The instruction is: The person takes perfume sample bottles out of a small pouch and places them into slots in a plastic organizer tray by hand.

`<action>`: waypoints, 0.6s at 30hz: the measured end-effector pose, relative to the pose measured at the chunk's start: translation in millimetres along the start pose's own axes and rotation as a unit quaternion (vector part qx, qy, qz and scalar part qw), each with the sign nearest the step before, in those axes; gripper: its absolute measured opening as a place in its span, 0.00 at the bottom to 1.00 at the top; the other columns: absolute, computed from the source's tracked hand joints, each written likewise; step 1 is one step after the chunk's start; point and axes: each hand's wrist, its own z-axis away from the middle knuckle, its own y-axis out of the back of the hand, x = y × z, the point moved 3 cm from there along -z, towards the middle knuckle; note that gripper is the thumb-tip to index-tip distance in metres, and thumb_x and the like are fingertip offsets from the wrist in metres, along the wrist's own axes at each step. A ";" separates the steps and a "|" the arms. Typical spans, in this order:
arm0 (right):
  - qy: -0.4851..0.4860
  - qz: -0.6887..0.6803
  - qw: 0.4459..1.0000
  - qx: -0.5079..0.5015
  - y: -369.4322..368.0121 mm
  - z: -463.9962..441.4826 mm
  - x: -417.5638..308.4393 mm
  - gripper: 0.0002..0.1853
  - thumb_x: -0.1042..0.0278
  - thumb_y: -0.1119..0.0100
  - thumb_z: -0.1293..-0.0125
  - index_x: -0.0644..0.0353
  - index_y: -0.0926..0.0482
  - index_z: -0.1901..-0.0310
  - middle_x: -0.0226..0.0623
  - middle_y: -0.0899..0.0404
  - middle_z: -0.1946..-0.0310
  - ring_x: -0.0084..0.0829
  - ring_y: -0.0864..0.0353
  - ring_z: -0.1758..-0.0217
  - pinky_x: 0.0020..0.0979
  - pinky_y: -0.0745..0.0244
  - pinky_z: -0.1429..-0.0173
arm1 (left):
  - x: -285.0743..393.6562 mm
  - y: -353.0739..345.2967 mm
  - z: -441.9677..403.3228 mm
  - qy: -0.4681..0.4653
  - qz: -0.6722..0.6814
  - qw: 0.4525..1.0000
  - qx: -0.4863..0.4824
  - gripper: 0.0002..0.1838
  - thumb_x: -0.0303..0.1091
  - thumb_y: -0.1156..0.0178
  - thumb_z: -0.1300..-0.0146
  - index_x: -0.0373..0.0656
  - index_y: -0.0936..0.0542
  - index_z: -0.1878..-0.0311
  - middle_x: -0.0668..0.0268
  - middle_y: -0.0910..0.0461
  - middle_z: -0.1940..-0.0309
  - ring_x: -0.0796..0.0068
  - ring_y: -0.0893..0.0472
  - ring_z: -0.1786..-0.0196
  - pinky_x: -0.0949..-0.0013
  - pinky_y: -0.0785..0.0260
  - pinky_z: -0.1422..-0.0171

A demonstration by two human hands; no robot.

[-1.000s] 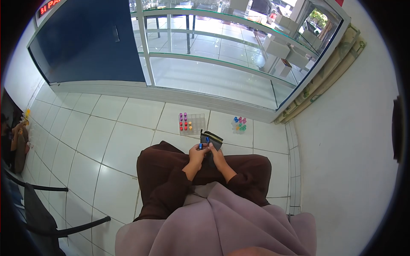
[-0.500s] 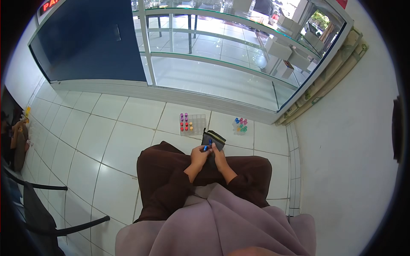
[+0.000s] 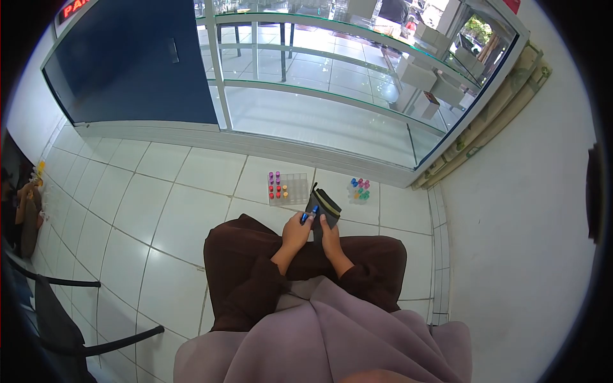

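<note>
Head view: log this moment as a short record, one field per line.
left hand: holding small blue items
right hand: gripping dark pouch
clear tray: on tiled floor, purple, red and orange caps on its left part
second cluster: right of tray, mixed colours
display case: glass shelves, beyond tray

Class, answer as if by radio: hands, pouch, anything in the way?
Left hand holding small blue items. Right hand gripping dark pouch. Partly filled rack on floor ahead; nothing visibly blocking left hand.
</note>
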 end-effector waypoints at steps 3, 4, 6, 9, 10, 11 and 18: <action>0.016 0.030 0.999 0.039 4.2 -2.1 -1.4 0.20 0.55 0.48 0.27 0.67 0.26 0.48 0.36 0.21 0.55 0.26 0.23 0.51 0.28 0.30 0.45 | 20.6 10.1 8.9 -0.070 -0.132 0.989 -0.015 0.14 0.42 0.39 0.40 0.39 0.21 0.61 0.55 0.20 0.74 0.53 0.19 0.68 0.57 0.30 0.63; 0.024 0.048 0.998 0.042 3.5 -1.8 -3.8 0.20 0.55 0.48 0.27 0.67 0.26 0.48 0.37 0.21 0.55 0.27 0.23 0.51 0.28 0.30 0.45 | 24.9 11.8 11.2 -0.101 -0.172 0.980 -0.012 0.14 0.42 0.38 0.41 0.40 0.21 0.63 0.54 0.20 0.75 0.51 0.20 0.69 0.57 0.30 0.65; 0.042 0.086 0.994 0.048 2.3 -0.1 -7.5 0.20 0.55 0.47 0.28 0.67 0.26 0.48 0.38 0.21 0.56 0.27 0.23 0.52 0.27 0.30 0.45 | 28.0 16.3 13.1 -0.161 -0.193 0.968 0.014 0.14 0.41 0.37 0.42 0.39 0.22 0.64 0.53 0.20 0.75 0.48 0.20 0.67 0.52 0.30 0.62; 0.034 0.135 0.989 0.056 3.8 -1.2 -2.7 0.20 0.54 0.44 0.30 0.67 0.25 0.52 0.41 0.20 0.57 0.32 0.21 0.53 0.32 0.29 0.46 | 30.0 20.9 11.9 -0.204 -0.157 0.965 0.043 0.14 0.40 0.35 0.44 0.38 0.23 0.66 0.51 0.21 0.77 0.46 0.20 0.67 0.50 0.30 0.61; 0.039 0.140 0.988 0.051 5.2 -2.6 3.4 0.20 0.54 0.44 0.30 0.67 0.25 0.53 0.41 0.20 0.59 0.33 0.21 0.54 0.32 0.28 0.47 | 30.6 22.6 11.1 -0.211 -0.134 0.967 0.052 0.15 0.40 0.34 0.45 0.38 0.24 0.67 0.51 0.21 0.77 0.46 0.20 0.67 0.50 0.30 0.62; 0.044 0.144 0.988 0.046 6.1 -4.3 9.2 0.20 0.53 0.44 0.30 0.67 0.25 0.53 0.42 0.20 0.60 0.34 0.20 0.55 0.33 0.28 0.47 | 30.5 22.4 10.0 -0.201 -0.128 0.970 0.045 0.15 0.40 0.34 0.45 0.38 0.24 0.67 0.50 0.21 0.77 0.45 0.20 0.68 0.50 0.30 0.62; -0.088 0.091 0.990 0.061 20.4 -5.1 15.2 0.24 0.46 0.48 0.29 0.64 0.23 0.59 0.39 0.20 0.65 0.31 0.19 0.63 0.31 0.25 0.56 | 24.7 11.1 6.4 -0.135 -0.018 0.990 -0.045 0.14 0.39 0.33 0.43 0.37 0.22 0.68 0.59 0.19 0.77 0.64 0.20 0.75 0.64 0.31 0.69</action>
